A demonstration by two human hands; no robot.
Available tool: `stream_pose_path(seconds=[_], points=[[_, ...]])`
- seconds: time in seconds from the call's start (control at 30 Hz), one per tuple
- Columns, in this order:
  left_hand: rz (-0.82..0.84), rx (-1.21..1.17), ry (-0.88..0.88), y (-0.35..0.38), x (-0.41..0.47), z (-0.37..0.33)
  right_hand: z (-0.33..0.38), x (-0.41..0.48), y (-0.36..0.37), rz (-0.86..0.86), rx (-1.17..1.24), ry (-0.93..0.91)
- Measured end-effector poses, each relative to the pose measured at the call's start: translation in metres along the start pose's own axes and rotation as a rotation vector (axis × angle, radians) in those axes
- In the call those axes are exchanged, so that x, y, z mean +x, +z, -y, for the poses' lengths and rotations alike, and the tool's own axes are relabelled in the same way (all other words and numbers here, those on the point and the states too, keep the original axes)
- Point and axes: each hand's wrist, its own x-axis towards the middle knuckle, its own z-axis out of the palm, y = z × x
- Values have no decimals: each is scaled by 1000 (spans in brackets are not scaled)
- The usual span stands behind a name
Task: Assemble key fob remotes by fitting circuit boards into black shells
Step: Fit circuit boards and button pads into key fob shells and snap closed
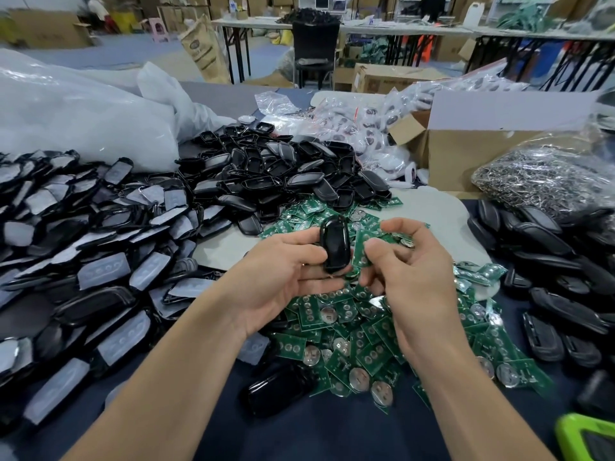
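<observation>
Lying far left of the pile of green boards (pixel 349 327) is a heap of black frames (pixel 83 261) with cloudy button pads on them, likely kept close so they are easy to reach. Left of the pile and farther back sits a big clear bag (pixel 66 111); I cannot tell what is in it. Just behind the pile is a mound of empty black shells (pixel 283 174), and its front edge touches the boards.

Above the pile, the left hand (pixel 279 277) holds one black shell (pixel 334 247). Its thumb and fingers are curled round the shell's sides, so the shell stands on end. I think it is held this way to keep it steady while a board goes in. Also above the pile, a bit more to the right, the right hand (pixel 406 271) pinches a green board (pixel 362 247) with its thumb and curled fingers. The board is touching or almost touching the shell's right side; I cannot tell which. It looks ready to go in but is not in yet.

Behind the pile and to the right are small clear bags (pixel 359 128) with white pieces inside. Farther right stands an open cardboard box (pixel 466 154); its inside is hidden. Right of the pile and back a bit, a see-through sack (pixel 549 181) is stuffed with shiny metal bits. Right of the pile, loose black parts (pixel 549 294) lie in a heap.
</observation>
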Motion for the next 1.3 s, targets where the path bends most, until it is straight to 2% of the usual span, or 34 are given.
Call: stream_pose_path(seconds=[0.23,0.5,0.63,1.3], points=[[-64,93,27,8,2,6,-2,0,0,-42,-69,-66],[-106,111,45,13,1,9,-6,0,-3,-51,-198,-104],[-135,45,39,14,1,8,-6,0,-3,-28,-241,-108],[-181,111,64,16,2,12,2,-4,1,-59,-259,-115]])
